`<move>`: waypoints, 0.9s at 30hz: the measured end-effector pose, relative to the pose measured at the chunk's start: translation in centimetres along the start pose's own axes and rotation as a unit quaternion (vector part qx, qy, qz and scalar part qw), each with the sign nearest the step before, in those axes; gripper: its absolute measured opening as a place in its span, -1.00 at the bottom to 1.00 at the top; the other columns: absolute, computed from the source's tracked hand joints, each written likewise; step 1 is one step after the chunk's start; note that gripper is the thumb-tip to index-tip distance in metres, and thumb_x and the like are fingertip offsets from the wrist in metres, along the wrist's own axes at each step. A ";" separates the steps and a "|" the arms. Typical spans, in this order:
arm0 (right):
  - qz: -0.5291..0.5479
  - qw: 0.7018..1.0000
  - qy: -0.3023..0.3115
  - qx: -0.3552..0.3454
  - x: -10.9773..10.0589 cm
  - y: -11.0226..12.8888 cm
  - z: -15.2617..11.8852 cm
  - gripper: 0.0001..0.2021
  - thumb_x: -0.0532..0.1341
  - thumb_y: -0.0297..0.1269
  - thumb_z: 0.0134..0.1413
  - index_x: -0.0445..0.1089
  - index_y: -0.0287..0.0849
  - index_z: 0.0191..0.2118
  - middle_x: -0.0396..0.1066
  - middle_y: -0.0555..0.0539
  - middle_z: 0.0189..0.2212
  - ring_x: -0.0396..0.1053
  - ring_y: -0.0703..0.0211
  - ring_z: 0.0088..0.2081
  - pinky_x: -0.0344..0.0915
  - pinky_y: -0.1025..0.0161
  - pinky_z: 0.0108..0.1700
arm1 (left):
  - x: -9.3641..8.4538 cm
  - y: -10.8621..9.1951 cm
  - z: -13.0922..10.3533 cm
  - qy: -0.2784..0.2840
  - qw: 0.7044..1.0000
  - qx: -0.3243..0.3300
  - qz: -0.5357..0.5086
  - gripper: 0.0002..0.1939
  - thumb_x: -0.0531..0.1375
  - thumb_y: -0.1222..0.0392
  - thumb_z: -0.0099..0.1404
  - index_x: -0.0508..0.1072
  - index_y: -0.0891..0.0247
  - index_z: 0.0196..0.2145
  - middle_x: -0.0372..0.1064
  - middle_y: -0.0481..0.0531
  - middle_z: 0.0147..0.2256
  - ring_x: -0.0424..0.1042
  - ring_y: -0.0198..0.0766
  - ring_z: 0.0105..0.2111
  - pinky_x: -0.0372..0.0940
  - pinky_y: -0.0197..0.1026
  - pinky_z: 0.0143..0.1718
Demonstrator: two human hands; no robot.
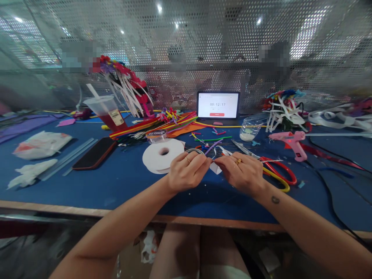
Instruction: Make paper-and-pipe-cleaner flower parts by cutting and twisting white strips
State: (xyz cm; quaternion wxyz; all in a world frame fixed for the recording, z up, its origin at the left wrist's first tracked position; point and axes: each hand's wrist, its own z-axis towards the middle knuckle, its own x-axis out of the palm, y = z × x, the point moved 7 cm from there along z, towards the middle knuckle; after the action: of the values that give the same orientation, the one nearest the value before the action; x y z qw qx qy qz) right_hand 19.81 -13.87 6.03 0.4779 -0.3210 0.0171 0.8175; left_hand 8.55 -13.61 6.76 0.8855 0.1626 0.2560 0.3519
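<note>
Left hand (pixel 187 171), right hand (pixel 243 173) palms-down, nearly meeting over blue table (pixel 130 190), fingertips pinching thin piece (pixel 213 160), too small to identify

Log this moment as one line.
left hand, right hand: pinching, fingertips close together, by thin purple stem; white roll: beside left hand; scissors: beside right hand; pink glue gun: right side
</note>
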 end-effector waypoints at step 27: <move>0.367 0.874 0.003 0.318 0.5 -3.9 -0.4 -0.96 0.13 -0.34 0.06 0.27 -0.17 -0.36 0.35 0.08 -0.64 0.30 0.36 -0.62 0.20 0.40 -0.56 | 3.5 2.7 -0.9 0.082 0.881 -0.318 -0.340 -0.59 0.23 0.03 0.09 0.33 0.31 -0.16 0.40 0.12 -0.28 0.38 -0.28 -0.30 0.31 -0.21 -0.29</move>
State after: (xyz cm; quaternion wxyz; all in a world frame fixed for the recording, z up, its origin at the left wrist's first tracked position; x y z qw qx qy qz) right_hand 22.93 -11.55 6.50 0.2196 -0.1246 0.3946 0.8835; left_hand 8.72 -9.16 6.14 0.9309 -0.2538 0.2413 0.1040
